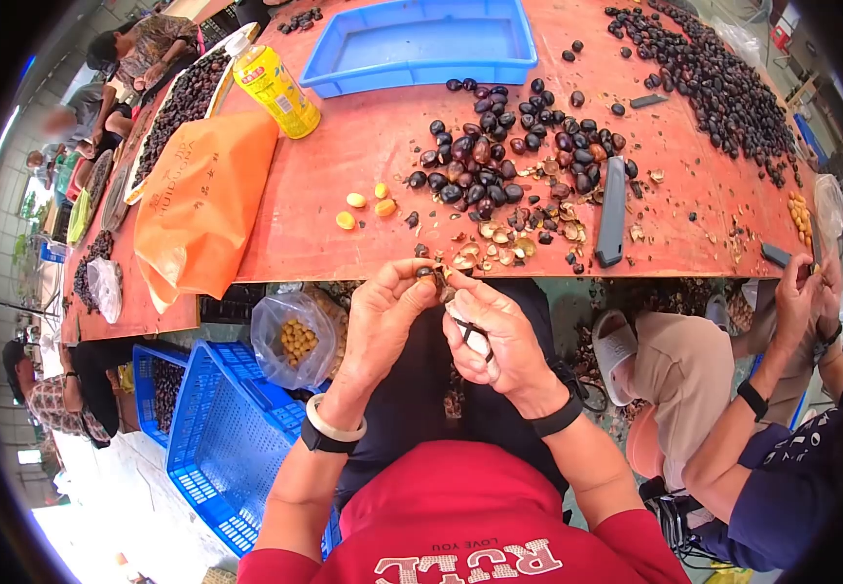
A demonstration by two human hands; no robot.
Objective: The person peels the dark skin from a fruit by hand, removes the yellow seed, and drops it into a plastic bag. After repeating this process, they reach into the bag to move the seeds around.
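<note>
Both of my hands meet just off the table's near edge. My left hand (pixel 389 316) pinches a small dark nut (pixel 428 273) between thumb and fingers. Close against it, my right hand (pixel 499 346) is closed around a small tool with a white handle (pixel 470 336) and a black band; its tip is hidden at the nut. Beyond my hands, dark shiny nuts (pixel 480 156) lie in a loose heap on the red table (pixel 344 253), with broken shells (pixel 499 243) in front. Several peeled yellow kernels (pixel 346 221) lie to the left of the heap.
A blue tray (pixel 421 73), yellow bottle (pixel 280 88) and orange bag (pixel 209 204) stand on the table. A grey-handled tool (pixel 612 214) lies right of the heap. Below left are a blue basket (pixel 232 448) and a bag of kernels (pixel 295 336). A co-worker's hands (pixel 799 297) are at right.
</note>
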